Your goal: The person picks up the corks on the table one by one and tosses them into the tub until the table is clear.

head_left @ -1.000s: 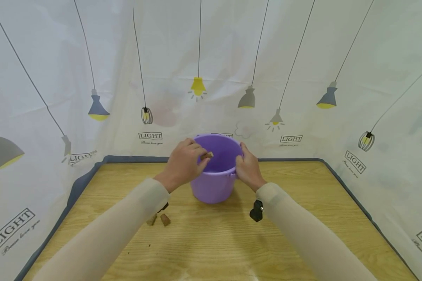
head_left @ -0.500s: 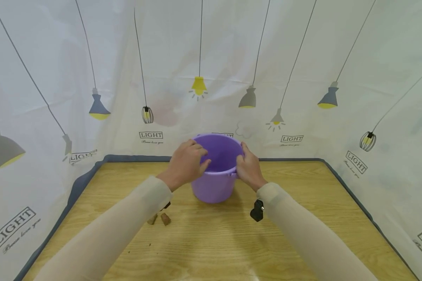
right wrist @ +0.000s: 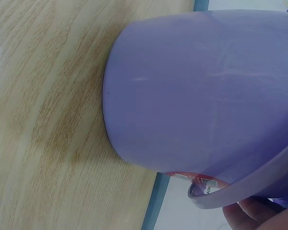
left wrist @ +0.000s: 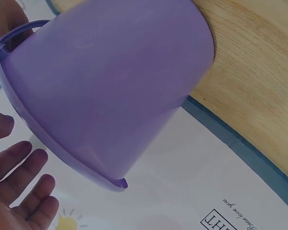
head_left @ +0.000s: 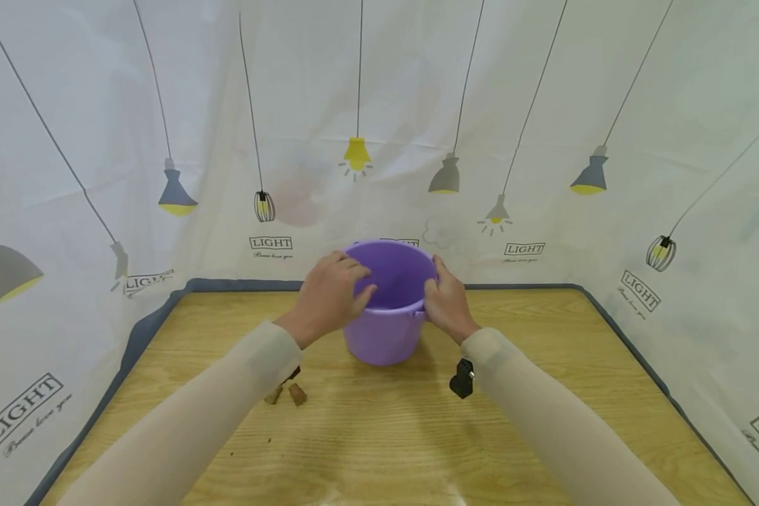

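Observation:
A purple bucket [head_left: 382, 337] stands upright on the wooden table. My left hand [head_left: 329, 292] hovers at the bucket's left rim, fingers relaxed and apart, with nothing between them. In the left wrist view the fingers [left wrist: 26, 179] lie spread just off the rim. At the right side, my right hand [head_left: 449, 299] grips the rim near the handle joint; its fingers [right wrist: 249, 211] are partly hidden behind the rim in the right wrist view. Two brown chunks [head_left: 298, 394] lie on the table by my left sleeve, one partly covered. The bucket's bottom inside is hidden.
Dark crumbs [head_left: 269, 440] dot the wooden table [head_left: 379, 443] at the front left. A white cloth [head_left: 531, 126] printed with lamps encloses the back and sides. Its dark blue edge [head_left: 247, 285] runs along the table's border.
A brown chunk that my left fingers pinched over the bucket a second ago is no longer in them; the fingers have loosened. My right hand and the bucket have not moved.

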Tool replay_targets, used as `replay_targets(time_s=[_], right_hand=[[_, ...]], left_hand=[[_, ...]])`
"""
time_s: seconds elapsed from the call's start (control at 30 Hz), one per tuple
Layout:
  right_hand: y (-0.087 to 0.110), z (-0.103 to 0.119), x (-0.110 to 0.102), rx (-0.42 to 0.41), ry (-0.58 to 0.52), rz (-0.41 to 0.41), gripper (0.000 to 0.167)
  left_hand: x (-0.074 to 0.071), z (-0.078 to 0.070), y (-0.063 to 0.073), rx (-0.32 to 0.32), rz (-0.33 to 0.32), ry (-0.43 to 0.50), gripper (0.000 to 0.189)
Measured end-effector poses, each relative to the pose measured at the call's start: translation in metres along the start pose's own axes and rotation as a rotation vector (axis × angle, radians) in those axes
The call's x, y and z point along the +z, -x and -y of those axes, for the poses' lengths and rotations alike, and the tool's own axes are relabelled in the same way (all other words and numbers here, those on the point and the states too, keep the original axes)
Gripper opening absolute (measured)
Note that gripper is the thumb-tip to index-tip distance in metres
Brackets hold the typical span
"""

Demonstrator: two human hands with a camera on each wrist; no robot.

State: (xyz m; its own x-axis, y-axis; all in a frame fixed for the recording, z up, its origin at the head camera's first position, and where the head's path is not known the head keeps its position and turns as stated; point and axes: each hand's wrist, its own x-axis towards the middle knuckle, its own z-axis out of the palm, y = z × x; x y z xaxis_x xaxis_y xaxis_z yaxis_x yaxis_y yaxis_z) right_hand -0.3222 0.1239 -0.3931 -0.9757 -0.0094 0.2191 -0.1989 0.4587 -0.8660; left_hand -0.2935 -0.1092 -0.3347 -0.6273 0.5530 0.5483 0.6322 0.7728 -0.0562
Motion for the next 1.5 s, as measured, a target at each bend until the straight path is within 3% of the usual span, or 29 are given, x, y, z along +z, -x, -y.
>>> replay_targets(time_s=[0.8, 1.03, 1.5], right_hand=[[-0.001, -0.001, 0.001, -0.001, 0.002, -0.004, 0.065], [-0.002, -0.001, 0.000, -0.011, 0.011, -0.012, 0.065], [-0.002, 0.000, -0.001, -0.009, 0.014, -0.011, 0.065]], left_hand=[[-0.008, 0.003, 0.024, 0.084, -0.159, 0.002, 0.026], [-0.011, 0.008, 0.035, 0.088, -0.167, -0.011, 0.026], [-0.014, 0.023, 0.052, 0.065, -0.273, 0.004, 0.021]])
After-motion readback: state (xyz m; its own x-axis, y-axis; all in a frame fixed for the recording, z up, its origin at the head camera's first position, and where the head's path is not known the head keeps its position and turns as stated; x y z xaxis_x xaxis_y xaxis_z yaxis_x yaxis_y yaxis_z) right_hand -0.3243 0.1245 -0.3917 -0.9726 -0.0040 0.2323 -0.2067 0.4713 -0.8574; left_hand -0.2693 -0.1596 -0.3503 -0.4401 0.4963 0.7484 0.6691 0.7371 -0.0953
